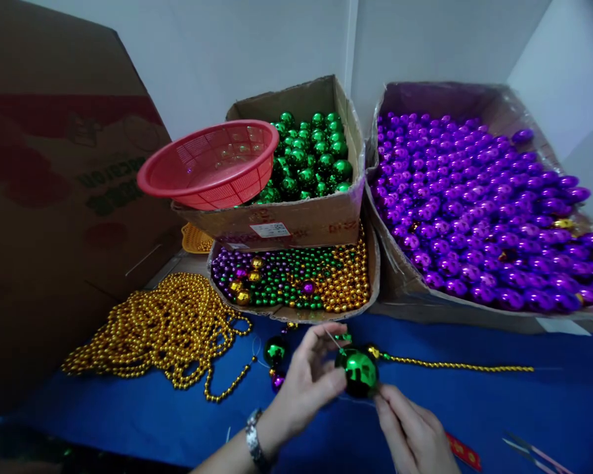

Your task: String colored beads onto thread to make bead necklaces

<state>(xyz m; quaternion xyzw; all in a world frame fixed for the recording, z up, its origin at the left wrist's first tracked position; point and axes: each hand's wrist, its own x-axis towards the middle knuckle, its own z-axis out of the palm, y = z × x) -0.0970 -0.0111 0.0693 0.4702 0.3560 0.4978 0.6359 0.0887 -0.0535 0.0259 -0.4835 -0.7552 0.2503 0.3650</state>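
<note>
Right hand (415, 434) and left hand (306, 385) grip a green ball (360, 372) joined to one gold bead strand (454, 365); most stringing seemingly remains.

Basket (212, 178) on middle box (296, 224), bead tray (296, 315) before, larger box (474, 317) right.

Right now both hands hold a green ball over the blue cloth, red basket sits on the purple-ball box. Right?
No. Head view: the red basket rests on the green-ball box, not the purple-ball box. Left hand and right hand hold the green ball over the blue cloth.
</note>
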